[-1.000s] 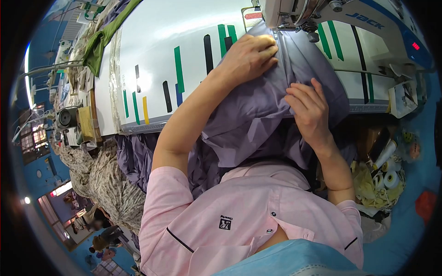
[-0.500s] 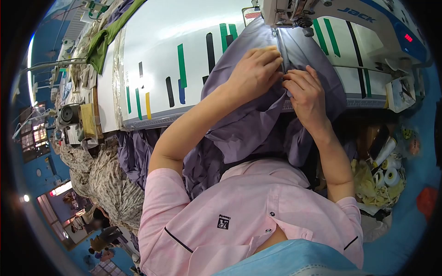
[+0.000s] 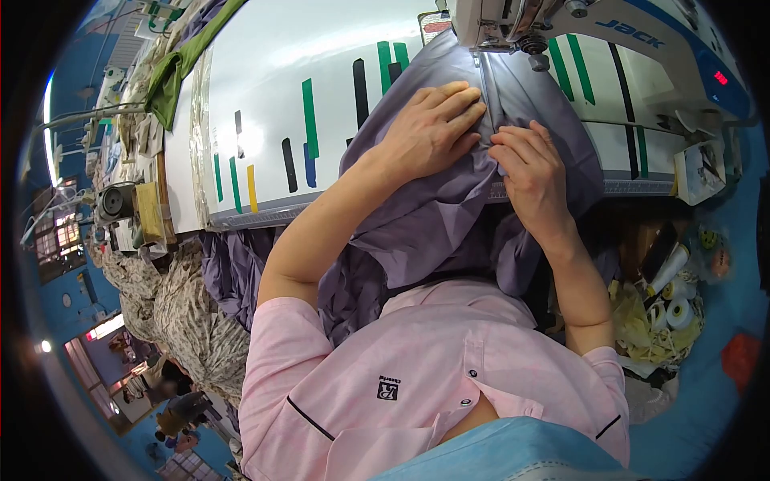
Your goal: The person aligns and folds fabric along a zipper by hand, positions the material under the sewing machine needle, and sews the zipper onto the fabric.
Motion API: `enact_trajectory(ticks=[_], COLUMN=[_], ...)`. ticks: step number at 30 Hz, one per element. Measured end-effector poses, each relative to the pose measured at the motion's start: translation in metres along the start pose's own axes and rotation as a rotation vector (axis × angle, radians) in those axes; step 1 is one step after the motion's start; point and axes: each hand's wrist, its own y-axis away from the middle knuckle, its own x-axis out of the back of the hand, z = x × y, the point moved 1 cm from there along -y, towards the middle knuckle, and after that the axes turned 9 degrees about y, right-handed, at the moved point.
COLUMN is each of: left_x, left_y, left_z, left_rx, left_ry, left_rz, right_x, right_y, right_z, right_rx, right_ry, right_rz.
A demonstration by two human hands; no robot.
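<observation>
Purple fabric [image 3: 425, 216] lies under the sewing machine head [image 3: 513, 28] and hangs over the table's front edge in folds. A folded seam runs from beneath the needle down between my hands. My left hand [image 3: 433, 132] rests on the cloth left of the seam, its fingers stretched out flat and pointing to the right. To the right of the seam, my right hand [image 3: 529, 164] has its fingers curled with the thumb side on the fabric edge, pinching it. The fingertips of this hand partly hide the edge.
Coloured tape strips [image 3: 310, 120] mark the white table. A ruler strip [image 3: 265, 218] runs along its front edge. Thread cones [image 3: 680, 313] sit in a bag at the right, below a small white box [image 3: 699, 170]. Patterned cloth [image 3: 192, 313] is heaped at the left.
My left hand has flattened from a bunched pose and shifted slightly left. My right hand keeps its pinch with little movement. The view has shifted slightly.
</observation>
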Motion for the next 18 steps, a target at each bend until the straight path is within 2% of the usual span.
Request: enact_trajectory(ticks=[10, 18], left_x=[0.004, 0.008], left_y=[-0.019, -0.028], left_z=[-0.042, -0.062], left_rx=[-0.049, -0.103], left_ry=[-0.007, -0.042], left_rz=[0.001, -0.031], right_x=[-0.021, -0.017], right_y=[-0.031, -0.032], right_z=[0.015, 0.01], right_rx=[0.01, -0.02], right_ry=[0.027, 0.091], right_rz=[0.071, 0.011])
